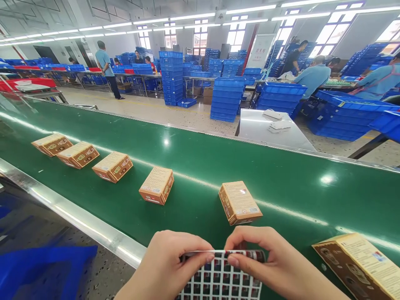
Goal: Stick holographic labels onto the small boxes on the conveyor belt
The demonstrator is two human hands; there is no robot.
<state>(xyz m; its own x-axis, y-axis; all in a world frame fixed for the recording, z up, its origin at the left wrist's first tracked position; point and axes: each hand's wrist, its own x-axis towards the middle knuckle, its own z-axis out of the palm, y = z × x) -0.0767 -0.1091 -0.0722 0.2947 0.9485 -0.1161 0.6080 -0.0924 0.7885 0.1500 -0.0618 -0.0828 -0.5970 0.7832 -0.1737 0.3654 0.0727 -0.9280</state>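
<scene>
My left hand and my right hand both pinch the top edge of a sheet of small red-and-white stickers, held over the near edge of the green conveyor belt. Just beyond my fingers lies a tan and orange carton flat on the belt. A larger brown carton sits close to my right wrist at the lower right. Several more cartons run in a row to the left along the belt.
A steel rail edges the belt on my side, with a blue crate below. Across the belt stand a grey table, stacks of blue crates and seated people in blue shirts.
</scene>
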